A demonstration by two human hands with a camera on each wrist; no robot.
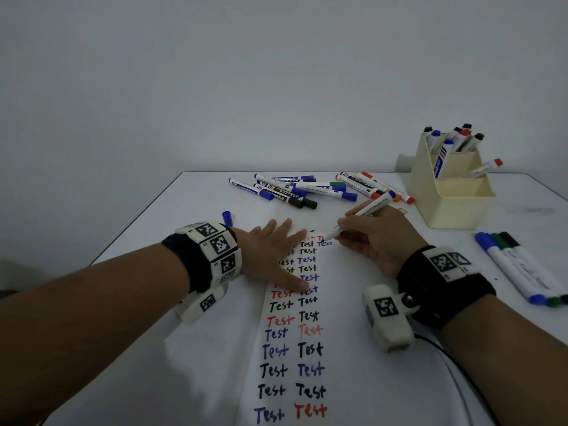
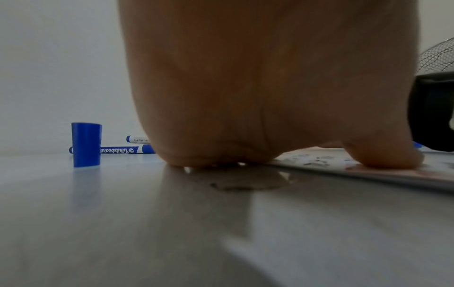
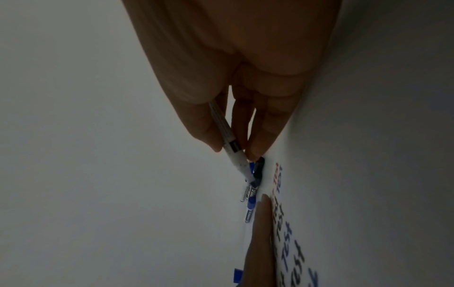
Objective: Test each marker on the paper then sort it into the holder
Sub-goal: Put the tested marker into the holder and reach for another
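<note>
My right hand (image 1: 368,238) grips an uncapped white marker (image 1: 362,213) like a pen, its tip down on the paper strip (image 1: 341,342) beside a fresh blue "Test" near the strip's far end. In the right wrist view the marker (image 3: 227,136) runs between thumb and fingers toward the paper (image 3: 294,223). My left hand (image 1: 273,256) lies flat with fingers spread, pressing the paper's left side; the left wrist view shows the left hand's palm (image 2: 245,97) on the table. A blue cap (image 1: 226,217) stands left of that hand, also seen as the blue cap (image 2: 86,144). The cream holder (image 1: 451,192) stands at the back right with several markers in it.
A pile of several capped markers (image 1: 295,189) lies across the table's far middle, more by the holder (image 1: 378,186). Three markers (image 1: 522,265), blue, green and black, lie side by side at the right edge. A black cable (image 1: 455,361) trails near my right wrist.
</note>
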